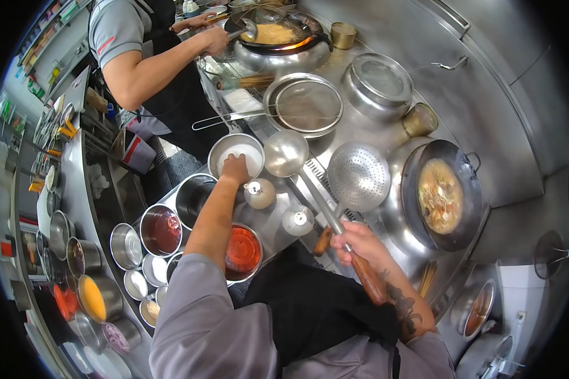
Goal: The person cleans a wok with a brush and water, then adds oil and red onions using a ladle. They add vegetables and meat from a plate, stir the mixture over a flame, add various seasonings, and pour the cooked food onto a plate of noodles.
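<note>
My left hand (236, 168) reaches into a metal bowl (214, 156) of white stuff, which could be powder or liquid. Its fingers are bunched downward; what they hold, if anything, is hidden. Wrapped round the shaft of a ladle (286, 153) is my right hand (360, 245), just above the wooden handle. The ladle's cup lies just right of the white bowl and looks bare inside. Beside it rests a perforated skimmer (360, 176). To the right, a wok (473, 189) holds a brothy dish with pale pieces (440, 196). Two squeeze bottles (260, 193) stand below the ladle cup.
A co-worker (152, 76) stirs yellow food in another wok (272, 34), with flame at its rim. A mesh strainer (308, 106) sits over a bowl, near a lidded pot (379, 82). Pots of red liquid (160, 230) and red oil (243, 250) stand by my left arm.
</note>
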